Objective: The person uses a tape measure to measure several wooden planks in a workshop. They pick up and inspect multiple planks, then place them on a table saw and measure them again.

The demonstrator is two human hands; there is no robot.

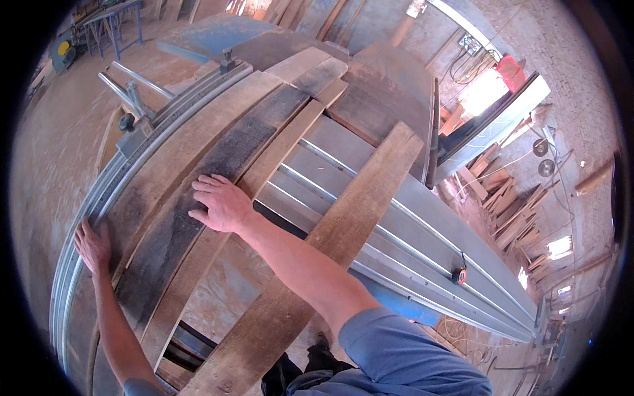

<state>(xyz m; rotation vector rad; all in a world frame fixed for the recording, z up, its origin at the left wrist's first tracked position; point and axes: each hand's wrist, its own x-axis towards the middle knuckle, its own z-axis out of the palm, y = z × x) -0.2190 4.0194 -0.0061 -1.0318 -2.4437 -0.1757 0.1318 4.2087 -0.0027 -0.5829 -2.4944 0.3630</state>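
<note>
Hands [221,203] [93,244] flat on rough, dark-stained wooden planks [198,191].

You've got two hands [221,204] flat on the wood, five long planks [198,191] across the saw table [409,224], one red switch [460,275].

single head view looks steeply down, close over the saw table [422,224]; its rim perhaps bends edges.

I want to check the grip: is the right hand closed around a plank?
No, the right hand lies flat and open on top of the dark plank, fingers spread, gripping nothing.
</note>
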